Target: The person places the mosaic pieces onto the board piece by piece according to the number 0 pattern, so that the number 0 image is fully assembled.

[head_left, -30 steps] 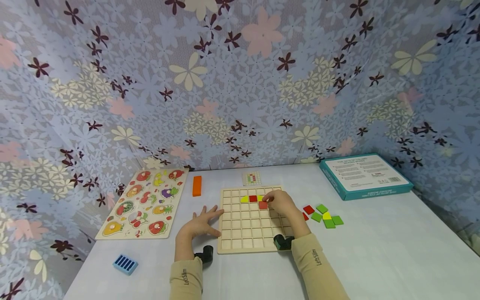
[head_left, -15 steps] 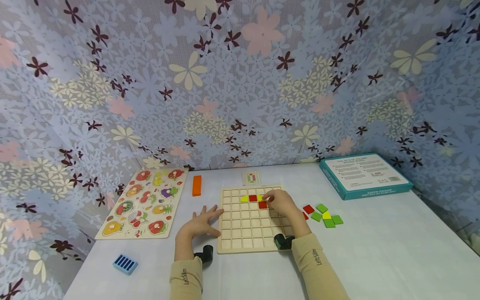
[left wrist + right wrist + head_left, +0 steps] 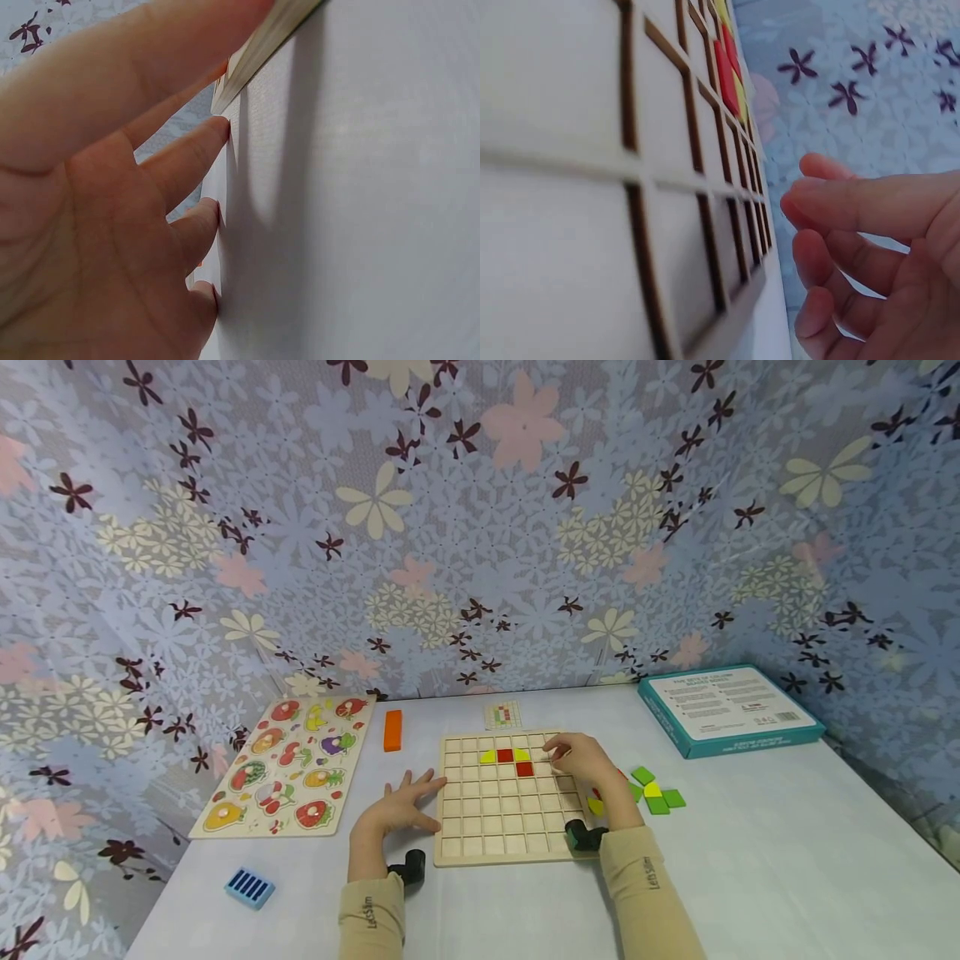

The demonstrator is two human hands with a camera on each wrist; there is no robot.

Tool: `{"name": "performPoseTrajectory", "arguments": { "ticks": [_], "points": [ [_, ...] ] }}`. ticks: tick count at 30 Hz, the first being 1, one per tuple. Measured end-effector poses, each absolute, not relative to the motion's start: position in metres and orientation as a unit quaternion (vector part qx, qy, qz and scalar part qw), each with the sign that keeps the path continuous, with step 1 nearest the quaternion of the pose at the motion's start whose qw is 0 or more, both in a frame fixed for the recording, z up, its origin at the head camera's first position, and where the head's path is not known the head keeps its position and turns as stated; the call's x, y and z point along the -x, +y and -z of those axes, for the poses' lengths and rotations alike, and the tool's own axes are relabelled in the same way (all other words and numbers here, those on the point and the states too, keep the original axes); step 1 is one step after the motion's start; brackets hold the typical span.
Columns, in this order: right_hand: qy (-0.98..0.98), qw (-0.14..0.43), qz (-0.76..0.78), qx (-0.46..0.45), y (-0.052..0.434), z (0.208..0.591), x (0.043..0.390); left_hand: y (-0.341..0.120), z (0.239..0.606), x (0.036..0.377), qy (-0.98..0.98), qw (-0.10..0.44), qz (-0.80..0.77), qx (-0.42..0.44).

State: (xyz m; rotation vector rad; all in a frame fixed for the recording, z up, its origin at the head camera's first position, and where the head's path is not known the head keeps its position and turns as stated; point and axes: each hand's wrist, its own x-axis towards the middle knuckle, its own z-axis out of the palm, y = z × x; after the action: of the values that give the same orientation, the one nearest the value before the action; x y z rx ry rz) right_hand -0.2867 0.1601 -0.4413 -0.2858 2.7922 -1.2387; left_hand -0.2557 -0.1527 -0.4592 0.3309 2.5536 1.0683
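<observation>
In the head view a wooden grid board [image 3: 517, 862] lies on the white table. Two red square tiles [image 3: 525, 769] and two yellow rounded tiles [image 3: 488, 757] sit in its upper cells. My left hand [image 3: 397, 810], fingers spread, touches the board's left edge with thumb and fingertips; in the left wrist view its fingers [image 3: 184, 161] fan out by the board's side. Over the board's upper right hovers my right hand [image 3: 587, 762]. Its fingers [image 3: 825, 202] are loosely bent with nothing between them, as the right wrist view shows.
Several loose green tiles [image 3: 659, 805] lie right of the board with red and yellow ones, partly behind the right forearm. A pattern card [image 3: 502, 716] is behind the board. A fruit puzzle [image 3: 288, 781], orange block [image 3: 393, 731] and blue striped block [image 3: 251, 888] lie left; a teal box [image 3: 731, 710] right.
My right hand has let go of the right-hand yellow tile and moved right, uncovering it beside the red ones. The left hand stays at the board's edge.
</observation>
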Motion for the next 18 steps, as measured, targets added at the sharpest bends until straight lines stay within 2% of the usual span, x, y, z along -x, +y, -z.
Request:
{"name": "performPoseTrajectory", "arguments": {
  "ticks": [18],
  "points": [
    [0.890, 0.088, 0.443, 0.062, 0.201, 0.440, 0.284, -0.153, 0.458, 0.255, 0.899, 0.179, -0.381, -0.117]
  ]
}}
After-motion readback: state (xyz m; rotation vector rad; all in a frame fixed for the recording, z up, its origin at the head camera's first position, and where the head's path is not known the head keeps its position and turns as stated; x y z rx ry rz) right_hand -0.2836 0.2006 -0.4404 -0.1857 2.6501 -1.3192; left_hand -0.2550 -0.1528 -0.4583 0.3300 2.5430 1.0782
